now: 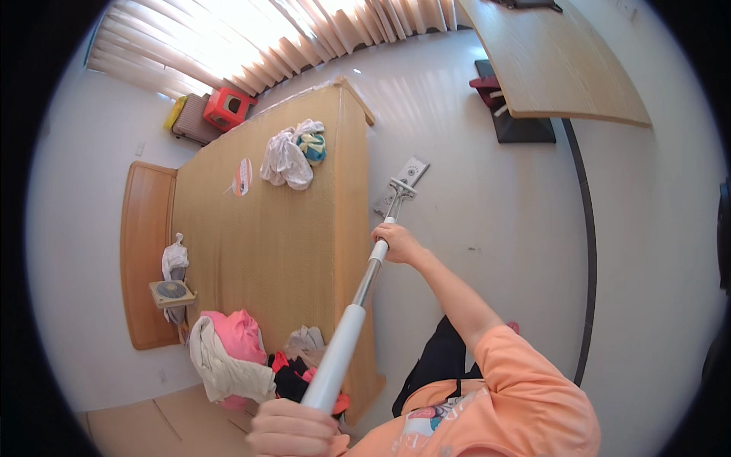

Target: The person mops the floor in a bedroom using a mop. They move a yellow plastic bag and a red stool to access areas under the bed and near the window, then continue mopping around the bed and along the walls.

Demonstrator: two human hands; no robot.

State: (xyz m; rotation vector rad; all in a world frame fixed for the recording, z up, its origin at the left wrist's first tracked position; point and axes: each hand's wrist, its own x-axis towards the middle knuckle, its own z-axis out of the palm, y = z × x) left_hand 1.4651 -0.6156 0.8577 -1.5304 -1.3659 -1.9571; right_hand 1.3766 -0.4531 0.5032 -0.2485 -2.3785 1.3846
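A flat mop with a white and metal pole (368, 281) slants across the view. Its flat head (416, 169) lies on the pale floor beside the bed's wooden side. My right hand (395, 242) is closed around the lower pole, a little above the mop's white squeeze collar (403, 188). My left hand (291, 427) wraps the thick white upper grip (336, 357) near the bottom edge of the view. The underside of the mop head is hidden. Small dark marks (474, 249) show on the floor, to the right of my right hand.
The bed (257, 240) at left bears a hand fan (243, 177), crumpled cloths (287, 160), a pink and cream bedding pile (237, 348) and a small box fan (171, 290). A wooden table (565, 68) stands upper right, above a black item (525, 128). Curtains (274, 40) hang beyond.
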